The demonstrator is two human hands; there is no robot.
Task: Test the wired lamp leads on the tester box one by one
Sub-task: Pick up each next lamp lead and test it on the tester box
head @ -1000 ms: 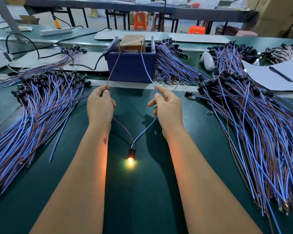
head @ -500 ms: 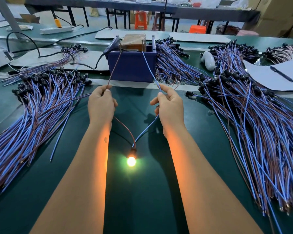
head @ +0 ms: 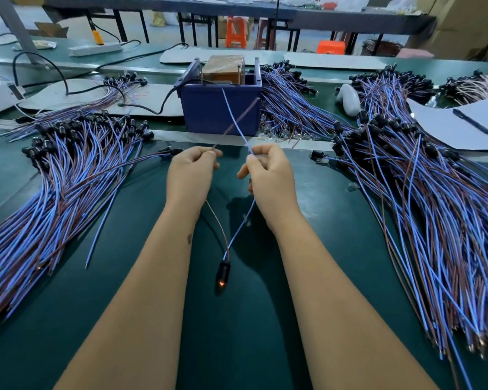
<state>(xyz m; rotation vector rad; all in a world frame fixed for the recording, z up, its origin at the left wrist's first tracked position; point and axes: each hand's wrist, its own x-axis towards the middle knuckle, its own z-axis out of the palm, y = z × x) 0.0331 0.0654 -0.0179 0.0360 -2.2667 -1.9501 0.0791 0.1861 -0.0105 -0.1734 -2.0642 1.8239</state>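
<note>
- Left hand (head: 190, 175) pinched the brown lead (head: 235, 119) near its free end; right hand (head: 266, 175) pinched the blue lead (head: 237, 122) the same way.
- Held one lead per hand, probably so that each bare tip could be steered to its own contact on the tester box (head: 221, 108).
- Crossed the two leads above the hands, brown slanting up to the right, blue up to the left; both tips hung in front of the box, seemingly off its contacts.
- Let the lamp (head: 222, 273) dangle low between the forearms, just above the bench (head: 237, 333), with only a faint orange glow at its tip.
- Ran the lamp's long axis roughly toward the viewer, bulb end nearest, wire end pointing away to the hands.
- Kept piles of similar leads on either side: left heap (head: 68, 175), right heap (head: 434, 220), presumably tested and untested, though which is which cannot be told.
</note>
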